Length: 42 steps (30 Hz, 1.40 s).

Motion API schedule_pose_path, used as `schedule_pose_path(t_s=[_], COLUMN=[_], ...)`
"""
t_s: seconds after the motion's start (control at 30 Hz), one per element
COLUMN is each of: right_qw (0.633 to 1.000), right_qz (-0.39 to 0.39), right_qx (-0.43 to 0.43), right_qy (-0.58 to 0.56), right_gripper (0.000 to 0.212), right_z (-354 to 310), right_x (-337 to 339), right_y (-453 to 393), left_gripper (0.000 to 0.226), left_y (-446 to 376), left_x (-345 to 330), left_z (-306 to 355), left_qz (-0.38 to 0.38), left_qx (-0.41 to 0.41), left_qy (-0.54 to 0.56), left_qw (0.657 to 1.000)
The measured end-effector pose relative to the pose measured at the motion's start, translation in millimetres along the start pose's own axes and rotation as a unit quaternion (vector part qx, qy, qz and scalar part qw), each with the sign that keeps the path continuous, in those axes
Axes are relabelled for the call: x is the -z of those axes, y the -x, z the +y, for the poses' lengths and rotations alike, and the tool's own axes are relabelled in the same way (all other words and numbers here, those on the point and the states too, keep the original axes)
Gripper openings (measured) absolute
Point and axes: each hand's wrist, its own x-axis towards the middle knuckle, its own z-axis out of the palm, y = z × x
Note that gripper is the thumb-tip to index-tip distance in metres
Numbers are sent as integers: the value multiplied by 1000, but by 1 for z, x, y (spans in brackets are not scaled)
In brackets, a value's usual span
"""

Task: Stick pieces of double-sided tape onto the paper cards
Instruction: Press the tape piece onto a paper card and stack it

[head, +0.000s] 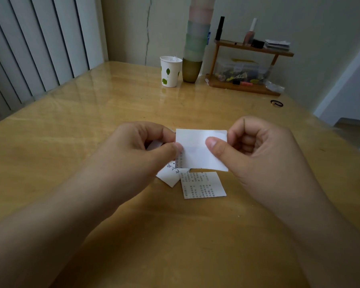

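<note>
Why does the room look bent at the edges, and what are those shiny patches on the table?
Head view: the wide-angle lens bows the blinds and the table edges. The pale patches are soft glare on the glossy tabletop, brightest behind the paper cup. The light is dim and even, with faint shadows. The card in both hands is fairly sharp; its print is too small to read.

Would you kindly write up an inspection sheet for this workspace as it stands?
Surface: glossy wooden table.
Job's things: white paper card held above the table; two printed cards lying beneath it; tape not clearly seen.
Clutter: paper cup, stacked cups, wooden shelf with cosmetics, hair tie.
Grippers: left hand and right hand each pinch the held card.
Cables: nothing seen.
Surroundings: vertical blinds, cracked wall.
</note>
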Motion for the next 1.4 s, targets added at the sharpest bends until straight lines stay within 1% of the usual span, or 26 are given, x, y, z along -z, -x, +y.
schedule_pose_path(t_s=[0.1, 0.4, 0.7, 0.93, 1.23, 1.4], right_qw=[1000, 1000, 1000, 998, 998, 998], right_qz=[-1, 4, 4, 18, 27, 27], right_qx=[2, -2, -6, -21, -27, -24], right_qy=[0, 3, 2, -49, -54, -48], right_gripper=[27, 26, 25, 17, 17, 15], right_z=[0, 0, -1, -2, -1, -2], right_x=[-1, -1, 1, 4, 4, 4], right_y=[0, 0, -1, -5, -4, -4], left_gripper=[16, 12, 13, 22, 16, 23], left_y=[0, -1, 0, -1, 0, 0], left_x=[0, 0, 1, 2, 2, 1], left_z=[-1, 0, 1, 2, 4, 2], left_qz=[-3, -17, -13, -4, -8, -1], left_qx=[1, 4, 8, 3, 8, 1], left_qy=[-2, 0, 11, 20, 32, 23], left_qw=[1000, 1000, 1000, 1000, 999, 1000])
